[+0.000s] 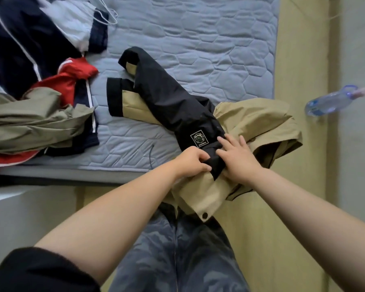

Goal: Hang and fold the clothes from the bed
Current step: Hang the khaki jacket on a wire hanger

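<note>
Bearing the clothes: bed (198, 39), grey-blue quilted mattress.
Pile (30, 81): navy, red, white and olive garments heaped on the bed's left side.
Jacket (167, 98): black and tan, at the bed's near right corner; sleeves reach across the mattress, tan body spills over the edge.
Left hand (193, 162): fingers curled, pinching the jacket's black cloth.
Right hand (238, 163): fingers spread, pressed flat on the jacket, just beside the left hand.
Bottle (329, 101): clear plastic, on its side, right of the bed.
Hanger (108, 13): thin wire, at the pile's top.
Patch (199, 139): square, on the black sleeve, near both hands.
</note>
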A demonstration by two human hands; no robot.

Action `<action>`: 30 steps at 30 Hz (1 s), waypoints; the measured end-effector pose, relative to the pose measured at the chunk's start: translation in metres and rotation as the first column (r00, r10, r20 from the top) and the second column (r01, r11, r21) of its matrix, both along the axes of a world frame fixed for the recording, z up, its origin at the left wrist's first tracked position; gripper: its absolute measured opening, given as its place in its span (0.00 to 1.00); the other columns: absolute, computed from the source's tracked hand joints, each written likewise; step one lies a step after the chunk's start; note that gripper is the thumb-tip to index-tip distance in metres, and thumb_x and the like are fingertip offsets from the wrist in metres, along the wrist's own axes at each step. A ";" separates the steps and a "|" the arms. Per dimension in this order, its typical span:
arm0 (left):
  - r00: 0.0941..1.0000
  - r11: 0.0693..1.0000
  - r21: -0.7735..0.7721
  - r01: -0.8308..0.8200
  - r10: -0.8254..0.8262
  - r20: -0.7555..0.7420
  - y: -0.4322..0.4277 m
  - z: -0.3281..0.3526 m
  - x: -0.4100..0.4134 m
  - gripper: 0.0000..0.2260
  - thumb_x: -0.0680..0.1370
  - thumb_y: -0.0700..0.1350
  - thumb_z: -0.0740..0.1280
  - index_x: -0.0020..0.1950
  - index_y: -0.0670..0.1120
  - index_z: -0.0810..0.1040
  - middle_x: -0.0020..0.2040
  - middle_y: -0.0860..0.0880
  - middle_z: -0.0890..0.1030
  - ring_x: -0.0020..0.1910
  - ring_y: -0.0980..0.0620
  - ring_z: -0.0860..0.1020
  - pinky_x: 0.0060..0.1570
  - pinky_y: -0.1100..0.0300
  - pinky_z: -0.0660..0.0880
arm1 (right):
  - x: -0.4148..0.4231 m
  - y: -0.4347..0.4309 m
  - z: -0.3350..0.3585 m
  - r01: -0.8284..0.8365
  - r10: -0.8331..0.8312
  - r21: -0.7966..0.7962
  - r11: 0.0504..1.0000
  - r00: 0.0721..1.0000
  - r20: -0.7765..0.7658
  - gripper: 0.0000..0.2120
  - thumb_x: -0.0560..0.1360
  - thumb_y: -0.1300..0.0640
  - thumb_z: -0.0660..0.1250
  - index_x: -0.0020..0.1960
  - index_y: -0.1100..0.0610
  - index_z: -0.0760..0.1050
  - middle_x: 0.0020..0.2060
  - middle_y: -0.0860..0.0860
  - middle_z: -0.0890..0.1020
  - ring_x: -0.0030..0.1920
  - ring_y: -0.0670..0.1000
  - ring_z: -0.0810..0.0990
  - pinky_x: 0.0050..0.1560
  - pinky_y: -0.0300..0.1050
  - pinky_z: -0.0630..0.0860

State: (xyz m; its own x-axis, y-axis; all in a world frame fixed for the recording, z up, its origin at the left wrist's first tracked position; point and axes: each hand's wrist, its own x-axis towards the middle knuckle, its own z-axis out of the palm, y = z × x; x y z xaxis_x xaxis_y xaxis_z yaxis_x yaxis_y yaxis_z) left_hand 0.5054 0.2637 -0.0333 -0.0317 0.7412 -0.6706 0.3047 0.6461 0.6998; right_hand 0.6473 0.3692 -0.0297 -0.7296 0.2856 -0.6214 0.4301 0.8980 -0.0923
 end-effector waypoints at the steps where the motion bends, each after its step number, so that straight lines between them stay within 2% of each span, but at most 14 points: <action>1: 0.997 0.997 0.021 -0.071 0.071 0.008 0.000 0.003 -0.003 0.05 0.72 0.40 0.72 0.37 0.42 0.78 0.31 0.52 0.73 0.32 0.57 0.68 0.31 0.69 0.65 | -0.003 -0.001 0.000 0.054 -0.054 -0.013 0.998 0.998 -0.015 0.20 0.73 0.53 0.64 0.64 0.53 0.71 0.70 0.56 0.67 0.74 0.55 0.59 0.73 0.58 0.46; 4: 0.977 0.974 0.086 -0.210 0.213 -0.031 -0.004 0.006 -0.010 0.02 0.73 0.43 0.72 0.44 0.48 0.81 0.34 0.57 0.76 0.33 0.62 0.72 0.33 0.76 0.65 | -0.010 -0.003 0.000 0.392 -0.406 -0.133 0.910 0.907 -0.111 0.09 0.73 0.59 0.62 0.53 0.57 0.74 0.51 0.57 0.80 0.58 0.61 0.74 0.68 0.51 0.58; 7: 0.956 0.956 0.037 -0.292 0.292 -0.001 -0.014 0.003 -0.017 0.10 0.74 0.51 0.71 0.53 0.51 0.82 0.42 0.60 0.80 0.42 0.63 0.76 0.40 0.77 0.68 | -0.013 0.002 -0.002 0.730 -0.773 -0.268 0.629 0.623 -0.118 0.06 0.74 0.62 0.62 0.50 0.60 0.74 0.50 0.61 0.80 0.53 0.63 0.76 0.49 0.48 0.68; 10: 0.930 0.940 -0.153 -0.304 0.328 0.165 -0.031 -0.004 -0.019 0.19 0.74 0.58 0.69 0.62 0.53 0.77 0.55 0.58 0.79 0.54 0.61 0.77 0.47 0.69 0.71 | -0.008 0.014 -0.002 0.869 -0.942 -0.369 0.329 0.331 -0.062 0.05 0.77 0.62 0.61 0.48 0.64 0.74 0.47 0.62 0.79 0.50 0.60 0.77 0.44 0.45 0.66; 13: 0.880 0.924 -0.248 -0.291 0.360 0.311 -0.049 -0.016 -0.012 0.23 0.76 0.55 0.68 0.69 0.50 0.71 0.62 0.53 0.77 0.60 0.56 0.75 0.61 0.60 0.72 | -0.007 0.026 0.004 0.850 -0.991 -0.514 -0.111 -0.059 0.116 0.05 0.77 0.62 0.61 0.44 0.60 0.74 0.40 0.57 0.78 0.46 0.56 0.76 0.45 0.46 0.71; 15: 0.833 0.915 -0.307 -0.262 0.375 0.408 -0.058 -0.020 -0.004 0.24 0.75 0.48 0.70 0.69 0.48 0.69 0.59 0.54 0.78 0.56 0.60 0.78 0.54 0.65 0.75 | -0.009 0.030 0.006 0.728 -0.910 -0.549 -0.412 -0.300 0.286 0.05 0.78 0.63 0.60 0.48 0.60 0.76 0.41 0.56 0.79 0.45 0.56 0.78 0.46 0.47 0.75; 16: 0.822 0.915 -0.327 -0.237 0.369 0.435 -0.061 -0.021 0.001 0.25 0.73 0.45 0.73 0.68 0.48 0.68 0.58 0.54 0.79 0.54 0.61 0.78 0.51 0.67 0.75 | -0.011 0.031 0.007 0.666 -0.859 -0.544 -0.510 -0.366 0.357 0.07 0.78 0.63 0.60 0.52 0.61 0.76 0.43 0.57 0.80 0.45 0.56 0.78 0.46 0.47 0.77; 18: 0.812 0.899 -0.356 -0.257 0.400 0.424 -0.065 -0.025 0.013 0.29 0.70 0.41 0.76 0.68 0.46 0.69 0.59 0.49 0.79 0.57 0.54 0.79 0.56 0.59 0.76 | -0.015 0.026 0.004 0.597 -0.801 -0.534 -0.598 -0.415 0.431 0.08 0.78 0.64 0.61 0.54 0.63 0.76 0.42 0.58 0.82 0.43 0.56 0.80 0.42 0.47 0.80; 19: 0.802 0.876 -0.370 -0.309 0.449 0.394 -0.065 -0.026 0.018 0.28 0.70 0.40 0.76 0.68 0.44 0.70 0.60 0.46 0.79 0.58 0.50 0.78 0.60 0.54 0.75 | -0.019 0.022 0.003 0.585 -0.791 -0.534 -0.611 -0.414 0.451 0.08 0.77 0.64 0.62 0.54 0.63 0.77 0.40 0.58 0.82 0.41 0.56 0.80 0.39 0.46 0.80; 22: 0.718 0.770 -0.414 -0.486 0.622 0.313 -0.068 -0.028 0.023 0.18 0.75 0.40 0.70 0.64 0.40 0.73 0.60 0.40 0.79 0.57 0.45 0.78 0.63 0.49 0.73 | -0.027 0.007 -0.005 0.599 -0.803 -0.539 -0.593 -0.387 0.453 0.11 0.77 0.60 0.65 0.59 0.61 0.76 0.48 0.59 0.82 0.48 0.58 0.81 0.48 0.52 0.80; 24: 0.640 0.694 -0.441 -0.570 0.711 0.292 -0.075 -0.030 0.023 0.17 0.78 0.40 0.66 0.65 0.38 0.72 0.61 0.39 0.78 0.59 0.43 0.77 0.64 0.47 0.71 | -0.035 -0.005 -0.007 0.675 -0.870 -0.561 -0.479 -0.279 0.407 0.10 0.78 0.59 0.63 0.58 0.58 0.75 0.43 0.56 0.81 0.41 0.55 0.80 0.38 0.45 0.79; 26: 0.541 0.601 -0.471 -0.646 0.795 0.272 -0.084 -0.030 0.019 0.17 0.80 0.40 0.64 0.68 0.38 0.70 0.62 0.39 0.77 0.61 0.41 0.76 0.64 0.48 0.71 | -0.045 -0.019 -0.010 0.777 -0.945 -0.586 -0.231 -0.037 0.324 0.17 0.75 0.64 0.62 0.63 0.59 0.72 0.42 0.54 0.79 0.40 0.53 0.76 0.35 0.41 0.73; 28: 0.423 0.483 -0.490 -0.725 0.875 0.237 -0.102 -0.031 0.013 0.17 0.80 0.42 0.63 0.68 0.38 0.70 0.60 0.39 0.78 0.58 0.41 0.77 0.61 0.48 0.73 | -0.059 -0.040 -0.012 0.810 -0.930 -0.579 0.095 0.279 0.239 0.27 0.71 0.69 0.60 0.69 0.59 0.65 0.50 0.52 0.76 0.48 0.55 0.74 0.44 0.42 0.72; 30: 0.314 0.359 -0.508 -0.783 0.933 0.176 -0.123 -0.032 0.010 0.18 0.80 0.45 0.64 0.68 0.38 0.70 0.58 0.39 0.78 0.57 0.41 0.77 0.60 0.46 0.73 | -0.075 -0.060 -0.009 0.753 -0.832 -0.569 0.332 0.518 0.199 0.31 0.70 0.70 0.59 0.72 0.58 0.62 0.55 0.53 0.73 0.53 0.54 0.71 0.48 0.42 0.69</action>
